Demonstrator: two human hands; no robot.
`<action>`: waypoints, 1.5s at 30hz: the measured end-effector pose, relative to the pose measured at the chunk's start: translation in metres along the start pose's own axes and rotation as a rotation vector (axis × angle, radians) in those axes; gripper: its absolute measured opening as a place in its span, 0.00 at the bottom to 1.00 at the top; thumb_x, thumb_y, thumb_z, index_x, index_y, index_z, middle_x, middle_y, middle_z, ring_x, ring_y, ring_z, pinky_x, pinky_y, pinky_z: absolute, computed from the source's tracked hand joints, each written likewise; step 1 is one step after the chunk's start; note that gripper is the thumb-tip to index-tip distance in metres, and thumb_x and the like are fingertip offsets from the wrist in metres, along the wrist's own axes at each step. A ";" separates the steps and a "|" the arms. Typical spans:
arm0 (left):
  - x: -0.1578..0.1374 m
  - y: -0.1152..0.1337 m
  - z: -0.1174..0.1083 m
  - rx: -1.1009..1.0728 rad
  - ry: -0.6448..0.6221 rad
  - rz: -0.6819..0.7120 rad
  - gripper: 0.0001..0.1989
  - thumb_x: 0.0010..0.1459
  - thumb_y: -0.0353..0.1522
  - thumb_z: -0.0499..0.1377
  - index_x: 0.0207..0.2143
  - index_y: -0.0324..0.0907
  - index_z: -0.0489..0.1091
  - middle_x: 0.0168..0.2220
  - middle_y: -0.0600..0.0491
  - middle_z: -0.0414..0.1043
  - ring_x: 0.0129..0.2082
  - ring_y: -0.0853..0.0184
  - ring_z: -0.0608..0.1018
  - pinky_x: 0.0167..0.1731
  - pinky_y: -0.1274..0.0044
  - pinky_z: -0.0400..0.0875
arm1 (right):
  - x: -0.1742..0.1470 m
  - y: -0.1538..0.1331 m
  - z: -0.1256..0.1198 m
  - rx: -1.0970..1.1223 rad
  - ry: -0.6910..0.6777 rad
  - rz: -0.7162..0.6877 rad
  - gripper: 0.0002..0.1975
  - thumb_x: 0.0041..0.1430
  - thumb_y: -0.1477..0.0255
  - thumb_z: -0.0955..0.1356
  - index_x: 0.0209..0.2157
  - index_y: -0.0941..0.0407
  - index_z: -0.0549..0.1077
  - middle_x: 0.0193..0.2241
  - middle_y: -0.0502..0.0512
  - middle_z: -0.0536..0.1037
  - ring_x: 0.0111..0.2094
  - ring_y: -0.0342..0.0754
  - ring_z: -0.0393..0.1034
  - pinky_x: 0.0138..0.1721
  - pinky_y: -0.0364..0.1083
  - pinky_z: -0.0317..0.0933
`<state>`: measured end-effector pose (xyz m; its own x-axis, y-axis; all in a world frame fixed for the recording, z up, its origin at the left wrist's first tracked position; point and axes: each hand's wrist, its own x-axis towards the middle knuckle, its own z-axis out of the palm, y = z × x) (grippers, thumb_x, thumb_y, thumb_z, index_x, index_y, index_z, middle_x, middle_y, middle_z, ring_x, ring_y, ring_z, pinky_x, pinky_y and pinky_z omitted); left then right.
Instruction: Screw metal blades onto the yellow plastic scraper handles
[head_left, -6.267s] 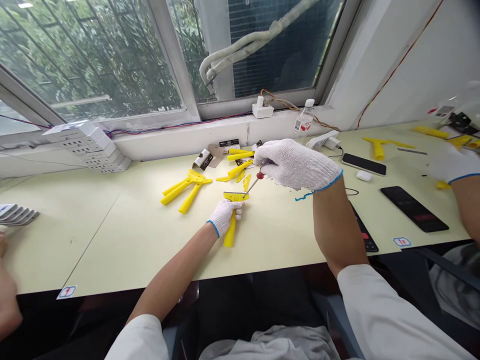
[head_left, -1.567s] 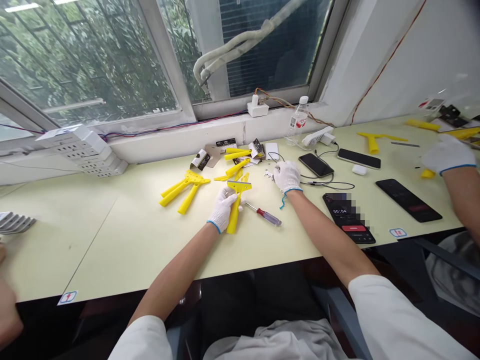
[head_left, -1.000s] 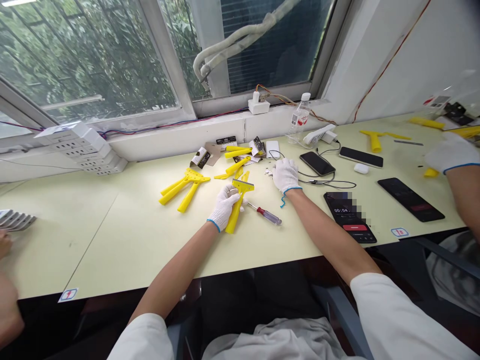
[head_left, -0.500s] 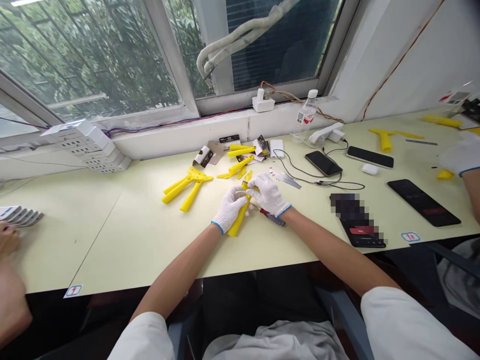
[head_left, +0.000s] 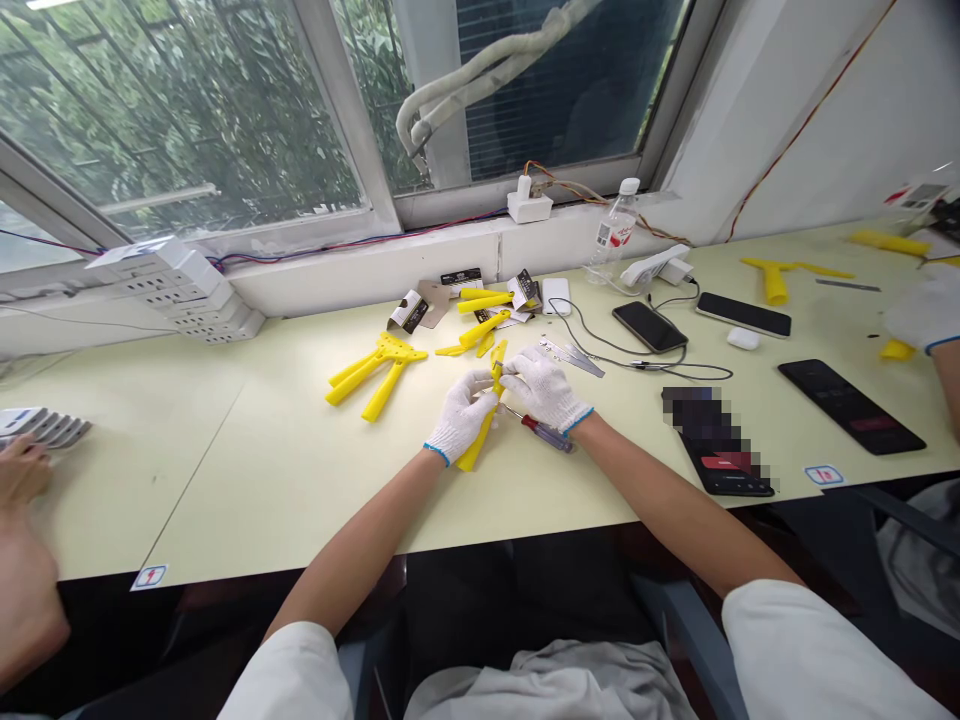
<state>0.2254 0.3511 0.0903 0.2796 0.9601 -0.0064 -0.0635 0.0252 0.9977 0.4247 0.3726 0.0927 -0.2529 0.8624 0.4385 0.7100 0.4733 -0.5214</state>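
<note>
Turned nearly edge-on since approx. ½ sec. ago is the head of the yellow scraper (head_left: 481, 440); earlier, the R hand (head_left: 546, 388) was held at the small metal bits (head_left: 551, 348), which are now left uncovered just beyond its knuckles. Both hands are covered by white knit gloves w/ blue cuffs. Scraper handle, smooth, rounded & plastic-looking, is clamped in the L hand (head_left: 461, 412); its head is met by the bunched R fingertips, though whether anything is pinched there can't be told. Scraper is thus set betw. the 2 hands, long axis slanted: butt pointed back twd. the wearer & slightly L, head pointed away twd. the window. Screwdriver (head_left: 546, 433), w/ red collar & translucent grip, is laid just under the R hand's near side. Flat metal strips (head_left: 585, 362) are seen beyond & R of that hand. More yellow handles (head_left: 390, 348), spread like a fan, are found beyond & L of the L hand. Re containers: an opened card box (head_left: 409, 312), blk/white, is placed farther beyond the L hand, interior unclear; a clear plastic bottle (head_left: 615, 232), red/white label, is stood well beyond the R hand, contents not discernible.
</note>
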 end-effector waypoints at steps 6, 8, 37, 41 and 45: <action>0.000 -0.002 0.000 0.050 0.008 0.013 0.20 0.63 0.34 0.69 0.56 0.43 0.77 0.61 0.42 0.78 0.37 0.65 0.86 0.28 0.77 0.82 | -0.002 -0.005 -0.002 -0.007 -0.004 0.002 0.06 0.76 0.74 0.67 0.39 0.57 0.73 0.45 0.65 0.76 0.49 0.56 0.64 0.53 0.52 0.57; 0.000 -0.003 0.000 0.052 0.009 0.015 0.20 0.63 0.34 0.69 0.56 0.43 0.77 0.61 0.42 0.78 0.36 0.65 0.86 0.27 0.76 0.82 | -0.002 -0.004 0.000 -0.010 -0.002 0.003 0.06 0.75 0.74 0.68 0.39 0.57 0.73 0.44 0.64 0.76 0.48 0.56 0.64 0.52 0.52 0.57; 0.001 -0.011 0.002 0.047 0.001 -0.016 0.17 0.63 0.33 0.67 0.54 0.41 0.73 0.49 0.44 0.83 0.32 0.66 0.85 0.26 0.77 0.79 | 0.000 0.002 0.009 -0.059 0.067 0.010 0.08 0.74 0.71 0.70 0.36 0.55 0.76 0.38 0.60 0.77 0.44 0.56 0.68 0.45 0.51 0.61; -0.001 -0.009 0.001 0.033 -0.017 -0.021 0.18 0.62 0.32 0.67 0.54 0.41 0.72 0.48 0.44 0.83 0.32 0.66 0.84 0.26 0.76 0.79 | 0.000 0.004 0.009 0.017 0.092 0.049 0.05 0.72 0.70 0.71 0.38 0.54 0.77 0.42 0.59 0.79 0.46 0.56 0.70 0.49 0.53 0.63; -0.002 -0.007 0.000 -0.057 -0.083 -0.050 0.20 0.61 0.32 0.68 0.54 0.40 0.71 0.46 0.45 0.82 0.30 0.67 0.83 0.26 0.76 0.78 | 0.001 0.008 0.009 0.088 0.123 0.151 0.06 0.69 0.67 0.72 0.39 0.54 0.77 0.41 0.58 0.80 0.47 0.56 0.72 0.49 0.52 0.63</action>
<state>0.2255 0.3492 0.0831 0.3621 0.9309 -0.0476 -0.1011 0.0900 0.9908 0.4240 0.3788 0.0822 -0.0622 0.8989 0.4338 0.6725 0.3589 -0.6473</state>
